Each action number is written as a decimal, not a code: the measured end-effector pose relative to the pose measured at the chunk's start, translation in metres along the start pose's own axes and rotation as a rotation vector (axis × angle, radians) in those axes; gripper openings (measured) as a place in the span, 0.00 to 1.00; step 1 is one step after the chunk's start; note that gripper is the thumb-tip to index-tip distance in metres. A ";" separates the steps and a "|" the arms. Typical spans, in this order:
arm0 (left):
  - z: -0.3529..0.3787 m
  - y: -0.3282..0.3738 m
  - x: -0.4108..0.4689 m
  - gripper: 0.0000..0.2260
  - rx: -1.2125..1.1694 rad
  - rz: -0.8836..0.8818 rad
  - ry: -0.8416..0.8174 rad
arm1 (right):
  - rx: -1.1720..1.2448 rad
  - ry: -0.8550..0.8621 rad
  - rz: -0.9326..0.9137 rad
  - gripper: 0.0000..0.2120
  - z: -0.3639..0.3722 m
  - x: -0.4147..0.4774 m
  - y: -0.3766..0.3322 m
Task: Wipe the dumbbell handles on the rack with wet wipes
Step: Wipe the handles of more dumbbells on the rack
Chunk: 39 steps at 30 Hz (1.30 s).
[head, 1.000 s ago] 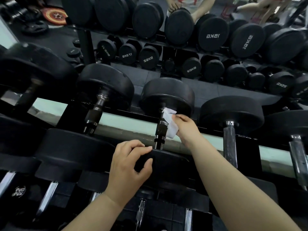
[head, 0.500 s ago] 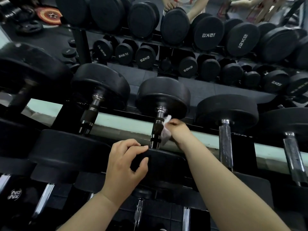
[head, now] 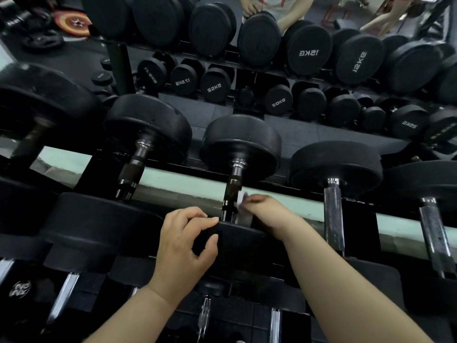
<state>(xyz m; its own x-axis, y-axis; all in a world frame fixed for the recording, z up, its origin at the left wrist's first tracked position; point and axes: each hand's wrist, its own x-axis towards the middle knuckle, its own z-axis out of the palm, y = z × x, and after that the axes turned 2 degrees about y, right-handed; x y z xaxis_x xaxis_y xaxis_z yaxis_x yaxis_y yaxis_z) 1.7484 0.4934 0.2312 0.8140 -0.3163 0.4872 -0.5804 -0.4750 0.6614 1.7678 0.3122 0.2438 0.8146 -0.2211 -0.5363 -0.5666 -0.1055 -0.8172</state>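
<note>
1. The dumbbell handle (head: pixel 232 191) sits at centre frame on the rack (head: pixel 359 219), its long axis pointing up-frame.
2. The right grip (head: pixel 265 210) pinches the wet wipe (head: pixel 241 214) against the handle's lower right side.
3. The left grip (head: pixel 184 241) clasps the near head (head: pixel 249 243) at its upper edge.
4. The next handle (head: pixel 333 214) stands well apart to the right.

R hand (head: pixel 263 209) pinches wet wipe (head: pixel 240 212) against lower end of centre dumbbell handle (head: pixel 233 188), just above near head (head: pixel 249 240). L hand (head: pixel 184 243) grips that head's upper-left edge: fingers curled over top, thumb on front face. Adjacent dumbbell (head: pixel 335 167) w/ chrome handle lies just to the right on rack (head: pixel 190 167). Mirror (head: pixel 309 133) behind shows reversed kg labels.
</note>
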 end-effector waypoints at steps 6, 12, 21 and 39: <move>0.000 0.000 0.000 0.09 0.005 0.002 -0.006 | 0.250 0.278 -0.070 0.05 0.004 0.023 -0.017; -0.002 0.002 0.001 0.09 0.006 -0.018 -0.013 | -0.018 0.121 -0.177 0.05 0.004 0.000 -0.009; -0.036 0.028 0.065 0.19 -0.052 -0.162 -0.246 | 0.050 0.116 -0.327 0.10 -0.017 -0.041 -0.040; -0.006 -0.022 0.125 0.03 0.048 -0.510 -0.345 | 0.090 0.401 -0.241 0.14 0.023 -0.048 0.012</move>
<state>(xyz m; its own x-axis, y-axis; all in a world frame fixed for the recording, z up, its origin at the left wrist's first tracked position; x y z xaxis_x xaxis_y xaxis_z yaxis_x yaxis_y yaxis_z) 1.8628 0.4696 0.2809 0.9536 -0.2835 -0.1017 -0.1213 -0.6705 0.7320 1.7249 0.3437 0.2550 0.7995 -0.5591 -0.2196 -0.3396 -0.1191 -0.9330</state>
